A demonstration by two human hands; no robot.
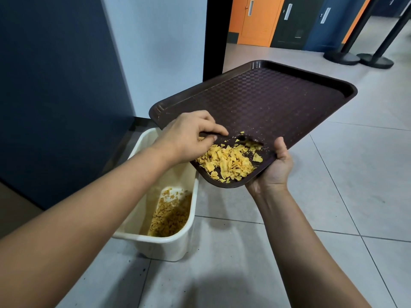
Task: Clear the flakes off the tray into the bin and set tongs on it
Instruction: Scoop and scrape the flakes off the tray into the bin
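Observation:
A dark brown tray (pixel 266 103) is held tilted, its near corner low over a cream plastic bin (pixel 178 241) on the floor. My right hand (pixel 273 167) grips the tray's near right edge from below, thumb on the rim. A heap of yellow flakes (pixel 229 162) lies in the low corner of the tray. My left hand (pixel 189 136) rests on the tray surface beside the heap, fingers curled and touching the flakes. More flakes (pixel 171 214) lie in the bottom of the bin. No tongs are in view.
A dark blue wall (pixel 55 85) and a pale wall stand to the left behind the bin. Grey floor tiles (pixel 333 207) spread to the right. Two black stanchion bases (pixel 355 57) stand far right; orange and dark lockers (pixel 278 21) at the back.

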